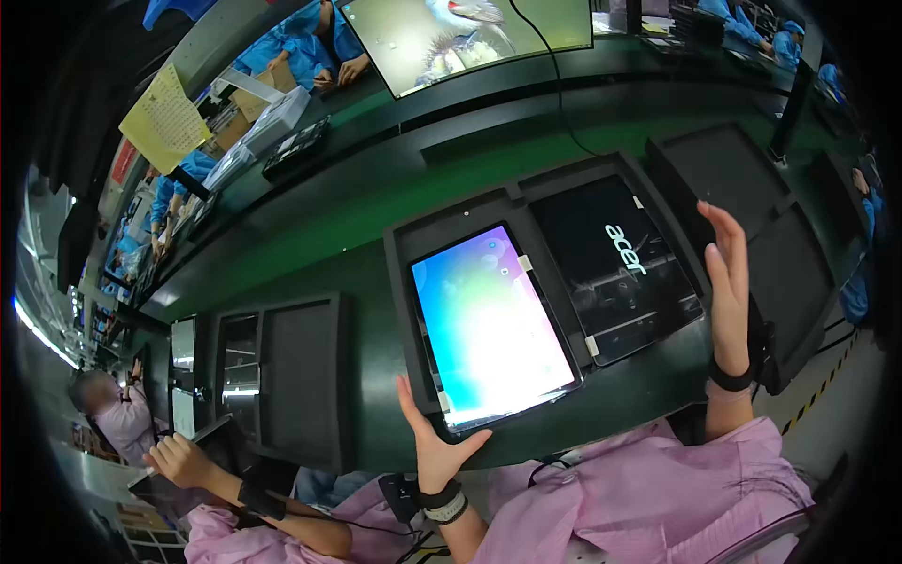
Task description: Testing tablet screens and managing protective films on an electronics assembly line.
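Two tablets lie side by side in a black foam tray (402, 273). The left tablet (493, 329) shows a bright blue, white and purple screen. The right tablet (611, 273) has a dark screen with a white logo lit on it. My left hand (442, 456) is at the lower left corner of the tray, thumb and forefinger spread wide around that corner, near the lit tablet's lower edge; I cannot tell whether it touches. Beside the tray's right edge my right hand (730, 291) is raised, fingers stretched out, with nothing in it.
A second black tray (723, 169) lies to the right; another (301, 376) stands at left, one side holding a dark tablet. A co-worker's closed hand (183, 461) reaches in from lower left. A monitor (470, 42) and hanging cable (559, 85) are behind, beyond a raised ledge.
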A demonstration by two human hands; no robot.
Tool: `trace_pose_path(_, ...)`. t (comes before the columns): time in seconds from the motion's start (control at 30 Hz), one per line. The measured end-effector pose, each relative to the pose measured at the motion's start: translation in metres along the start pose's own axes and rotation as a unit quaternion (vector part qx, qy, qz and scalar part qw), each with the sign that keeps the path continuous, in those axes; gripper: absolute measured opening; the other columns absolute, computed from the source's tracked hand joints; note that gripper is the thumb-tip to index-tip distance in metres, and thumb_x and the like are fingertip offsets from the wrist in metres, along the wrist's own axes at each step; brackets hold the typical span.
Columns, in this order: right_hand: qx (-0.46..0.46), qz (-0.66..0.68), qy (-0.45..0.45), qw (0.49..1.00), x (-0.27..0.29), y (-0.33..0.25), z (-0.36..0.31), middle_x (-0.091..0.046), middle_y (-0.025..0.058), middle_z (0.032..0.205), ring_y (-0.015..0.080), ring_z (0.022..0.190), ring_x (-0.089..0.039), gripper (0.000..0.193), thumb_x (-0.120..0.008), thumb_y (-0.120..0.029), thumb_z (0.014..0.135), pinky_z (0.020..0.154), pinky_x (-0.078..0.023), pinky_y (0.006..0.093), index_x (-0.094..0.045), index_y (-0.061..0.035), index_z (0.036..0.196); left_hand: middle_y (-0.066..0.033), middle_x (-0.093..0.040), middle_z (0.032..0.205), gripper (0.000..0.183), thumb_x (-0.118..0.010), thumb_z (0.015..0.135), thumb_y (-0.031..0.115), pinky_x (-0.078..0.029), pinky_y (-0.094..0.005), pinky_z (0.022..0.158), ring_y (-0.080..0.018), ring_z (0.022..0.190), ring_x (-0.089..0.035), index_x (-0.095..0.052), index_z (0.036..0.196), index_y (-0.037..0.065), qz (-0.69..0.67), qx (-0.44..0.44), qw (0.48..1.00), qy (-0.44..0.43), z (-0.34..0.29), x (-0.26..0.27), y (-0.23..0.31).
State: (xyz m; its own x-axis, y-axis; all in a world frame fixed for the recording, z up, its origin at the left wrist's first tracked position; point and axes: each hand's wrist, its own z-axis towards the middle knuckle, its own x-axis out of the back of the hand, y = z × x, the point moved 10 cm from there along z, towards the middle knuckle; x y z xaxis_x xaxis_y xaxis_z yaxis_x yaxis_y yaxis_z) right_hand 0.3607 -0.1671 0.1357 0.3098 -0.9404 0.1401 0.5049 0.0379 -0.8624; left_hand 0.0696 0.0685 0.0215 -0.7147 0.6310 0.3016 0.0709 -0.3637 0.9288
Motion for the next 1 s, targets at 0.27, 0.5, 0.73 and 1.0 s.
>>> trace_pose_path(0.27, 0.073, 0.496, -0.336, 0.797, -0.108, -0.141, -0.039, -0.054, 0.0343, 0.099, 0.0479, 0.105, -0.047, 0.031, -0.047, -0.012, 0.083, 0.093, -0.031, 0.0565, -0.035, 0.0013, 0.109, -0.0128, -0.02, 0.139, 0.107, -0.078, 0.056, 0.003, -0.026, -0.033, 0.101, -0.0235, 0.123, -0.03, -0.009, 0.138, 0.003, -0.066, 0.026, 0.997, 0.018, -0.008, 0.007, -0.006)
trace_pose_path(0.5, 0.076, 0.675, -0.494, 0.542, -0.106, -0.174, -0.069, -0.045, 0.0381, 0.109, 0.049, 0.108, -0.042, 0.037, -0.036, -0.006, 0.086, 0.092, -0.031, 0.0553, -0.03, 0.0074, 0.12, -0.0153, -0.016, 0.141, 0.107, -0.079, 0.057, 0.009, -0.017, -0.0337, 0.104, -0.025, 0.128, -0.022, -0.01, 0.138, 0.004, -0.047, 0.013, 0.998, 0.039, -0.008, 0.007, -0.013)
trace_pose_path(0.73, 0.142, 0.631, -0.47, 0.6, -0.105, -0.181, -0.065, -0.043, 0.0299, 0.119, 0.0393, 0.116, -0.04, 0.053, -0.047, -0.015, 0.083, 0.096, -0.032, 0.046, -0.028, 0.013, 0.124, -0.0197, -0.016, 0.141, 0.108, -0.076, 0.063, 0.011, -0.019, -0.0354, 0.103, -0.0275, 0.124, -0.028, 0.0, 0.14, 0.01, -0.086, -0.014, 0.994, 0.063, -0.004, 0.005, -0.003)
trace_pose_path(1.0, 0.041, 0.277, -0.446, 0.85, -0.137, -0.089, -0.046, -0.052, 0.0227, 0.116, 0.0315, 0.12, -0.039, 0.044, -0.04, 0.0, 0.086, 0.101, -0.026, 0.0402, -0.022, 0.0048, 0.125, -0.0191, -0.023, 0.137, 0.097, -0.068, 0.068, 0.0, -0.019, -0.0364, 0.103, -0.0272, 0.125, -0.028, -0.002, 0.139, 0.008, -0.017, -0.006, 0.994, 0.109, -0.01, 0.008, -0.005)
